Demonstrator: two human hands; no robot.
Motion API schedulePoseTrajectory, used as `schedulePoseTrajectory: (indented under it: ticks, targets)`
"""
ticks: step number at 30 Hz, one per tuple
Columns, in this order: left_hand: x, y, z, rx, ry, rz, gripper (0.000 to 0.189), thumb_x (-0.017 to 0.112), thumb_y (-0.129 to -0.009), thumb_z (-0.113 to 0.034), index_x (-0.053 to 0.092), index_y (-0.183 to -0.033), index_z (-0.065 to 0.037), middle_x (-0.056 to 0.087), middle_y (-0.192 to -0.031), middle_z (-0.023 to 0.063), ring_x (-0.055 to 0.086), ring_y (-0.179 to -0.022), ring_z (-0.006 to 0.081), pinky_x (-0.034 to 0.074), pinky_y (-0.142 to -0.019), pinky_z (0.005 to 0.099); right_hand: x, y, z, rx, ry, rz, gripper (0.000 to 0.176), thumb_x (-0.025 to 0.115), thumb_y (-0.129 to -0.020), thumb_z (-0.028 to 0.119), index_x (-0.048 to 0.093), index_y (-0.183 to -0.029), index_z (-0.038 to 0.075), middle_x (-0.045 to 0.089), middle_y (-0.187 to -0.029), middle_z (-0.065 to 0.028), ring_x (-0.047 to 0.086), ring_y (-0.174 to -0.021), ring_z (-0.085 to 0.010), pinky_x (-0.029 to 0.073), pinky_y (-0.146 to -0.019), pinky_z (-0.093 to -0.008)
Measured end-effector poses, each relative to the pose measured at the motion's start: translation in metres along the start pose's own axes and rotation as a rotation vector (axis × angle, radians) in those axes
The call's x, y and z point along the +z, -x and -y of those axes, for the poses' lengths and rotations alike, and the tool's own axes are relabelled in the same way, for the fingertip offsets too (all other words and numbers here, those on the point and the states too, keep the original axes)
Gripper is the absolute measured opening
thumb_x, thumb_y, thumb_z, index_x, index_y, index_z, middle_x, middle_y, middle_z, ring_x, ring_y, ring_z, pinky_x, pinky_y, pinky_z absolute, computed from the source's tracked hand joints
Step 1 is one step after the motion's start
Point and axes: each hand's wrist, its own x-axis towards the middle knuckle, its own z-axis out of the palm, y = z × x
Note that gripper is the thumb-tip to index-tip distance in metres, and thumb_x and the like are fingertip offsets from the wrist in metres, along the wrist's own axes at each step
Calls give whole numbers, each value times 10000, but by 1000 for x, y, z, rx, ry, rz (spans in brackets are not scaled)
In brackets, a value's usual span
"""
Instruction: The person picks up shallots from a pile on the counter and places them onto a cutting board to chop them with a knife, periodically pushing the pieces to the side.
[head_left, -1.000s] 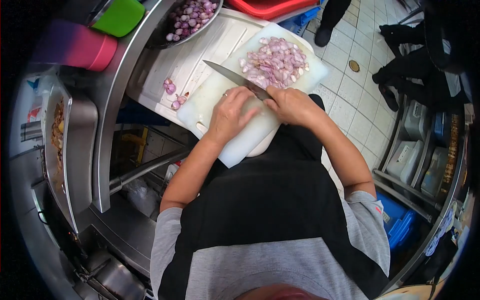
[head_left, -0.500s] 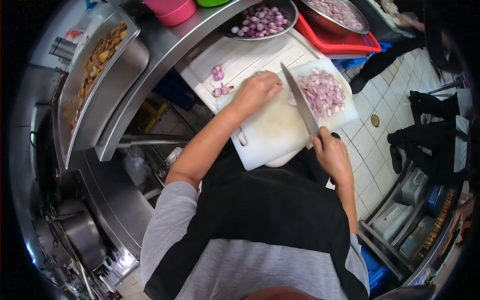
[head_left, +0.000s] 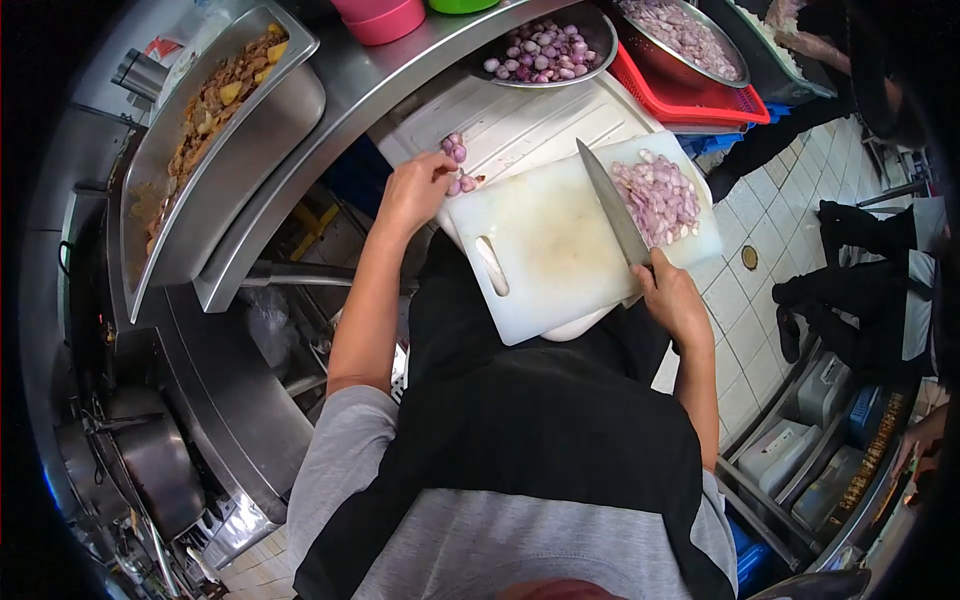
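My right hand [head_left: 677, 305] is closed round the handle of a large knife [head_left: 613, 206], whose blade lies across the white cutting board [head_left: 550, 240]. To the right of the blade is a pile of sliced shallots [head_left: 660, 198] on the board. My left hand [head_left: 412, 197] is at the board's far left corner. Its bent fingers reach among a few whole peeled shallots [head_left: 454, 147]; they are slightly apart, and no lifted shallot shows in them. My thumb is mostly hidden.
A steel bowl of whole shallots [head_left: 545, 52] stands at the back, beside a bowl of sliced shallots [head_left: 690, 38] over a red basket [head_left: 655, 95]. A steel pan of cooked food [head_left: 215, 110] stands left. Another person's dark-clad leg [head_left: 775, 140] is at right.
My left hand has moved left from the middle of the board to the whole shallots. My right hand still holds the knife beside the slices. The view has shifted slightly.
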Motion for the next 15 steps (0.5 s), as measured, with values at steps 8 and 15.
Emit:
schedulePoseTrajectory:
  ticks: [8, 15]
  targets:
    - [6, 6, -2, 59, -115, 34, 243, 690, -819, -135, 728, -1049, -67, 666, -1048, 157, 645, -993, 349, 508, -866, 410, 12, 8, 16, 19, 102, -113, 257, 539, -970, 259, 488, -981, 8, 656, -789, -294, 643, -786, -481, 490, -705, -570]
    - [2, -14, 0, 368, -108, 202, 275, 699, -813, -61, 697, -1087, -59, 660, -1059, 146, 632, -1011, 330, 493, -890, 390, 19, 11, 19, 16, 168, -164, 255, 541, -968, 259, 492, -975, 10, 664, -768, -278, 660, -759, -468, 514, -689, -560]
